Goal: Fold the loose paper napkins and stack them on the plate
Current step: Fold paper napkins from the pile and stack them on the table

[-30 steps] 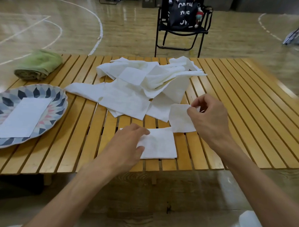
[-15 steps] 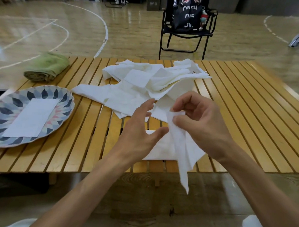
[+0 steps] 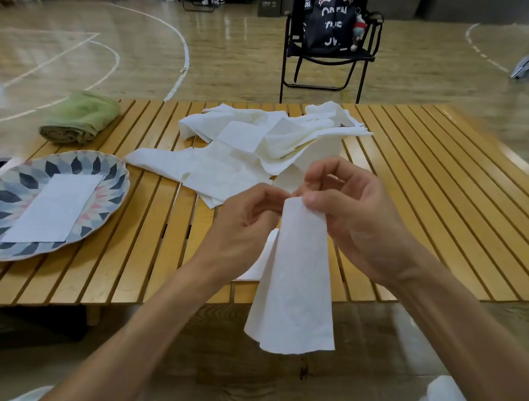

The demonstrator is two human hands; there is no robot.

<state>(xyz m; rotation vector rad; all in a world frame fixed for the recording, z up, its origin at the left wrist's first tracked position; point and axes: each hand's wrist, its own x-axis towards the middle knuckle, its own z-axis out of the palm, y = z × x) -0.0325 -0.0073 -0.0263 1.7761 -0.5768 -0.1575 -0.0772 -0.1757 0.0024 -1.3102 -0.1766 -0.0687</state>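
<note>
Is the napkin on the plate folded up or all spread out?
Folded. The napkin lies flat on the plate as a neat small rectangle, unlike the crumpled loose napkins piled on the table.

green towel (image 3: 80,119) on slatted table (image 3: 439,189), black chair (image 3: 329,51)

Both bare forearms are reaching forward from the bottom of the view and converging at centre. The right hand (image 3: 352,216) is sitting raised, palm turned inward, its thumb and fingers pinching the top edge of a hanging napkin (image 3: 296,280). The left hand (image 3: 243,229) is sitting just beside it, knuckles up, fingers curled toward the same top edge; it appears to be gripping it, though its fingertips are hidden.
</note>
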